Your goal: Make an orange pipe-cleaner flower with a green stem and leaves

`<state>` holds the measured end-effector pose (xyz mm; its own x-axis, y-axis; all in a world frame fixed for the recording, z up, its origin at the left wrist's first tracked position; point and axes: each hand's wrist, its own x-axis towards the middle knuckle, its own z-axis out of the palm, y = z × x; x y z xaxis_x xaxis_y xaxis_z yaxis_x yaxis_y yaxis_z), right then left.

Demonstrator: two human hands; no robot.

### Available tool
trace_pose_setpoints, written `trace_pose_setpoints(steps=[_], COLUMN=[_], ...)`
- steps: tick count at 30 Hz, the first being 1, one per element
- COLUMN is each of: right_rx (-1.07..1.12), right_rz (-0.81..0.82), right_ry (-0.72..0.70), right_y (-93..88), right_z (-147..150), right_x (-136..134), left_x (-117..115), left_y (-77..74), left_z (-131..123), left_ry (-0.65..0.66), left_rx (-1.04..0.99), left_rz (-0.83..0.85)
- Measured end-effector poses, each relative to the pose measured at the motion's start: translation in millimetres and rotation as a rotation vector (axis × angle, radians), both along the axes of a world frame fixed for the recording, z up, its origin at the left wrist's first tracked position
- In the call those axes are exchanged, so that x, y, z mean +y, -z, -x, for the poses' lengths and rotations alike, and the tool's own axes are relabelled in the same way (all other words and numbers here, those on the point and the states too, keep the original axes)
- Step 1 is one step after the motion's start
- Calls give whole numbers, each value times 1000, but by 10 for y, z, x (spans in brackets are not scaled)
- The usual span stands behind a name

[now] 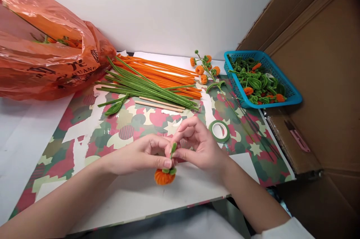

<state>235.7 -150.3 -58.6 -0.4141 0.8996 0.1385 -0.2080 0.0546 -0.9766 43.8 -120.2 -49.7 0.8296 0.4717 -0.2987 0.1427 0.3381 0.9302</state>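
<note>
Between my hands is a small pumpkin made of pipe cleaner (164, 177), orange and round, with green leafy loops and a short green stem, hanging with the stem up. My left hand (149, 154) pinches it just above the green loops. The thumb and fingers of my right hand (197, 145) close on the green stem, a little higher. Behind the hands lie a bundle of green pipe cleaners (152, 85) and a bundle of orange pipe cleaners (168, 72). A roll of green tape (219, 131) lies right of my right hand.
An orange plastic bag (50, 66) stands at the left. At the back right, a blue basket (295, 98) holds green and orange pieces. Nearby lie a finished pumpkin branch (207, 67), thin wooden sticks (160, 105), a green leaf piece (114, 107) and a pink-handled cutter (299, 139). Cardboard (317, 44) borders the right.
</note>
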Motion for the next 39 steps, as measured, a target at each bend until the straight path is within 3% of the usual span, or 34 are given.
trace_pose_setpoints(steps=[5,7,9,12,19,22,25,28,33,39], right_rx=[-91,-129,-138,-146,-84,-28,10,24,-25,-77], right_rz=[-31,-43,-47,-65,-124,-92,-38,32,70,10], right_ry=[160,202,224,227,130,102,64,32,66,194], right_y=[50,87,114,122,64,49,36,30,50,116], right_z=[18,35,48,45,5,8,14,23,50,79], right_x=[33,35,36,41,20,9,6,4,8,22], left_x=[-55,-62,-60,-38,-8,-9,2,24,32,-31], left_y=[-6,3,11,-4,-61,-37,-32,-67,-128,-46], left_z=[-53,-60,-58,-37,21,23,25,34,29,-12], left_ry=[-367,-415,-427,-367,-208,-156,-123,-98,-102,-313], left_rx=[147,178,191,190,37,-21,-43,2,119,230], left_rz=[-532,-707,-777,-696,-208,4,86,4,-330,-775])
